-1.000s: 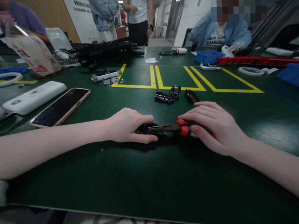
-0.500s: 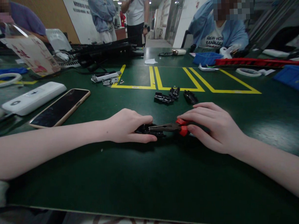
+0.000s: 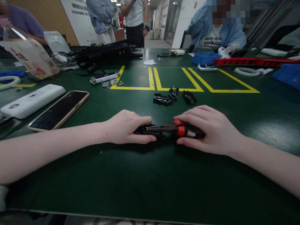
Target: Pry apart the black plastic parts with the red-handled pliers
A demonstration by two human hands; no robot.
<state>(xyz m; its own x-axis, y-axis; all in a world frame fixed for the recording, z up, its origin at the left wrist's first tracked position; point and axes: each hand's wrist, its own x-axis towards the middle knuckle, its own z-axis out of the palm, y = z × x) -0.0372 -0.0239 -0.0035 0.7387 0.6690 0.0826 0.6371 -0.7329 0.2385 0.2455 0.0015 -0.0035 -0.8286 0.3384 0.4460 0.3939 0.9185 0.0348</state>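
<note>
My left hand (image 3: pixel 131 128) is closed on a small black plastic part (image 3: pixel 140 130), with the thumb along its near side and the index finger on its far side. Red-handled needle-nose pliers (image 3: pixel 162 127) lie level, their jaws reaching over the black part. At the other end, my right hand (image 3: pixel 209 130) grips the plier handles, fingers on the far side and thumb below. Beyond both hands lie more black plastic pieces (image 3: pixel 162 98), one of them a separate rounded piece (image 3: pixel 189 97). My left fingers hide much of the held part.
A phone (image 3: pixel 60 109) and a white device (image 3: pixel 32 100) lie left. Yellow tape outlines (image 3: pixel 131 88) mark the green table (image 3: pixel 152 178). Farther off are silver-white parts (image 3: pixel 106 79), a blue bin (image 3: pixel 206 58) and a red strip (image 3: pixel 251 61). Other people are across the table.
My right thumb has moved off the plier handle to below it, so more of the handles shows. My left hand keeps hold of the black part.
</note>
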